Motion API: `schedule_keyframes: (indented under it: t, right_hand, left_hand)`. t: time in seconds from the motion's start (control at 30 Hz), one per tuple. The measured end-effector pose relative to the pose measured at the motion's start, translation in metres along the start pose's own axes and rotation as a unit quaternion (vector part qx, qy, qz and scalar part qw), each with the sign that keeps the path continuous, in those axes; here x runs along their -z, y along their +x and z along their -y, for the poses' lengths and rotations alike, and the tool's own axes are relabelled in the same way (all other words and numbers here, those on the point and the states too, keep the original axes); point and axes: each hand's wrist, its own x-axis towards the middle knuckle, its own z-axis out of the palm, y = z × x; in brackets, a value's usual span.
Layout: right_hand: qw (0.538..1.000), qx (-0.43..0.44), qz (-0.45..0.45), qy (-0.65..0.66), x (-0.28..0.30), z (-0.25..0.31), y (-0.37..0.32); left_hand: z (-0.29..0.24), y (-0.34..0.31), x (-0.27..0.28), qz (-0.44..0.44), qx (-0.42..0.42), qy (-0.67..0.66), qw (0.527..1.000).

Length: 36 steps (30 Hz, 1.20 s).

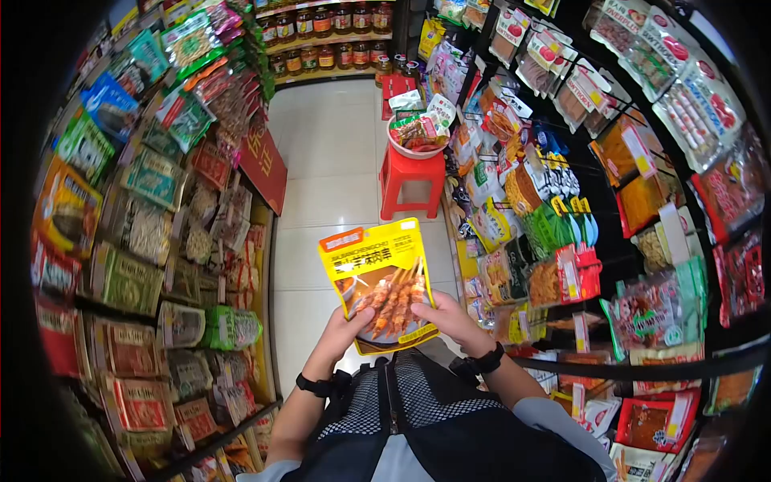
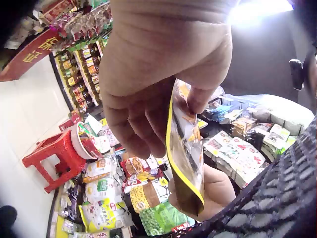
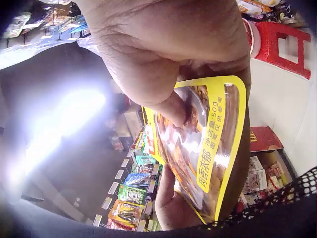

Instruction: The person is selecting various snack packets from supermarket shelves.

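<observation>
A yellow snack pouch with a picture of meat skewers is held upright in front of the body, its printed front turned to the head camera. My left hand pinches its lower left edge, thumb on the front and fingers behind. On the opposite edge my right hand grips it the same way. Seen from the left wrist, the pouch shows nearly edge-on between thumb and fingers. In the right wrist view, the thumb presses on the glossy front.
Hanging snack packets line the left shelves, and more packets crowd the right racks. Ahead on the tiled floor stands a red stool bearing a bowl of packets. Jars fill shelves at the far end.
</observation>
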Motion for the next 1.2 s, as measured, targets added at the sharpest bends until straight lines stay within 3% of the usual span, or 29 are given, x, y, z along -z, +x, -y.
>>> schedule_keyframes:
  t: [0.17,0.2,0.4,0.43,0.63,0.67,0.87,0.97,1.2]
  right_hand:
    - [0.998,0.028,0.050,-0.004,0.043,0.014,0.136]
    - [0.998,0.041,0.056,-0.010,0.030,0.019,0.165]
    - [0.992,0.075,0.072,-0.064,0.112,0.081,0.296]
    - [0.992,0.075,0.060,-0.087,0.083,0.094,0.317]
    - [0.994,0.052,0.031,-0.090,0.173,0.112,0.391]
    - [0.994,0.035,0.012,-0.106,0.133,0.120,0.409]
    - [0.999,-0.015,-0.043,-0.018,0.191,0.115,0.489]
    - [0.996,-0.021,-0.081,0.016,0.189,0.113,0.540]
    - [0.964,-0.084,-0.201,0.154,0.196,0.091,0.608]
  left_hand:
    - [-0.053,0.106,0.038,-0.045,-0.017,0.010,0.999]
    - [-0.060,0.118,0.064,-0.055,-0.015,0.007,0.998]
    - [-0.135,0.260,0.064,-0.092,-0.026,0.049,0.994]
    - [-0.147,0.259,0.101,-0.085,-0.026,0.031,0.996]
    - [-0.171,0.387,0.080,-0.072,0.004,0.008,0.997]
    - [-0.181,0.384,0.125,-0.052,0.014,-0.020,0.998]
    - [-0.209,0.528,0.136,0.045,0.045,0.030,0.998]
    - [-0.226,0.593,0.178,0.122,0.070,0.076,0.987]
    - [-0.239,0.720,0.206,0.282,0.111,0.163,0.939]
